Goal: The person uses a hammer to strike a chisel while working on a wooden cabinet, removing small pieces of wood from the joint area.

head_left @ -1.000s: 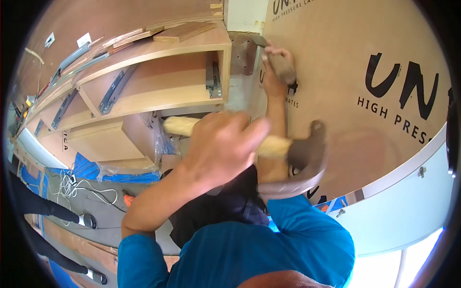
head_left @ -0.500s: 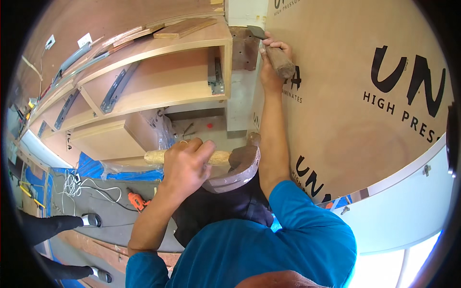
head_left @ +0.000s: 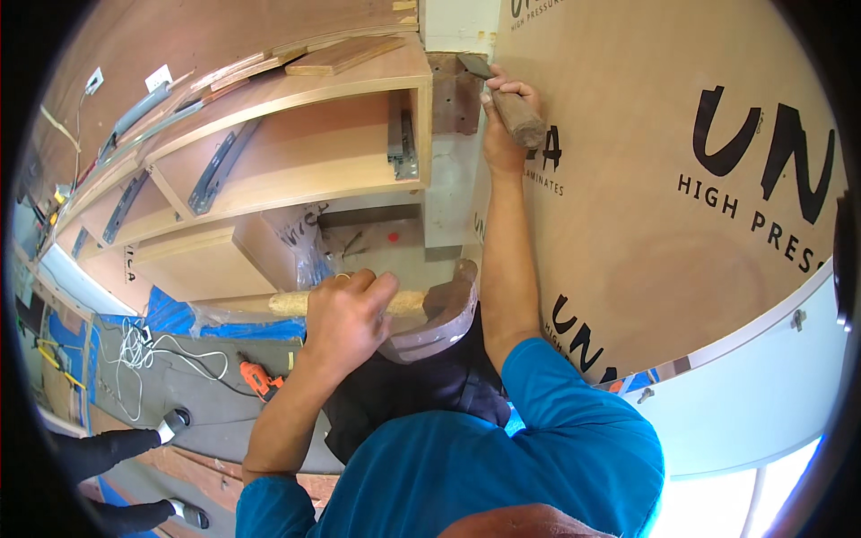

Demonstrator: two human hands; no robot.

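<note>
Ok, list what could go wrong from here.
The hammer-like tool in the left grip might miss the chisel and strike the right grip, which wraps around it. The chisel could slip and scratch the tall board beside it. The loose white cable on the floor might trip the other person nearby.

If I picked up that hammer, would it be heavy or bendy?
The hammer in the left hand is probably heavy for its size, as its big head looks like metal. It would likely tip head-down, since that bulk sits at one end. The handle should stay stiff: it looks like straight wood.
</note>
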